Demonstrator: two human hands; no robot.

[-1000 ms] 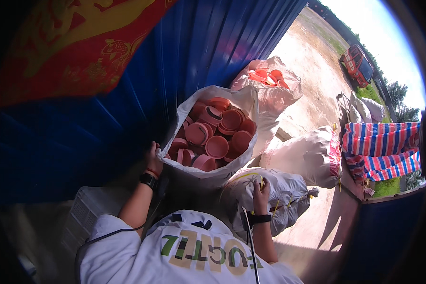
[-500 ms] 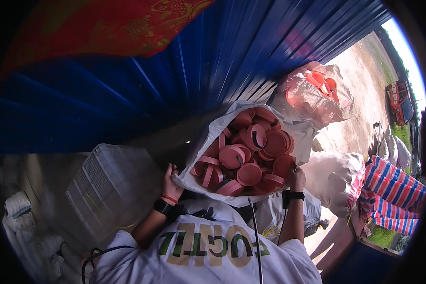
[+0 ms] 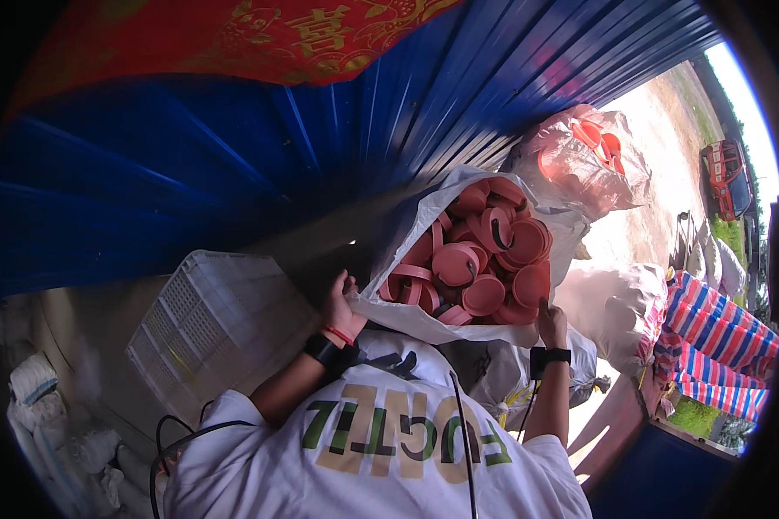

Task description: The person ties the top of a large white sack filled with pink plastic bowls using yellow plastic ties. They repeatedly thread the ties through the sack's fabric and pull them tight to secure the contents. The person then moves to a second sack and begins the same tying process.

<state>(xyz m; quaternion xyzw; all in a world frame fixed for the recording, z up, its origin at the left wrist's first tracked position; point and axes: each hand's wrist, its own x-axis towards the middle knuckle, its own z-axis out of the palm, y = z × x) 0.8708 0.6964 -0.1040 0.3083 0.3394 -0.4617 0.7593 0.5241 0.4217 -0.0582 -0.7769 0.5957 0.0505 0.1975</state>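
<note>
A white woven sack [image 3: 407, 317] stands in front of me with its mouth spread wide. Inside lie many round, shallow pink plastic pieces [image 3: 482, 296] that look like lids, some with a dark strip on them. At the near left corner of the mouth, my left hand [image 3: 341, 304] grips the sack's edge, its fingertips partly hidden. My right hand [image 3: 552, 325] is closed on the rim at the near right corner. Both wrists wear black bands, and a red cord circles the left one.
Left of the sack is a white slatted plastic crate [image 3: 208, 316]. Beyond it rises a blue corrugated wall [image 3: 260, 164] with a red cloth [image 3: 260, 39] above. Another sack of pink pieces [image 3: 580, 164] stands behind; a full white sack [image 3: 619, 307] and striped bags [image 3: 714, 333] sit to the right.
The sack's near rim and both hands have shifted slightly away from me and to the right, the left hand most. The whole view has also shifted a little.
</note>
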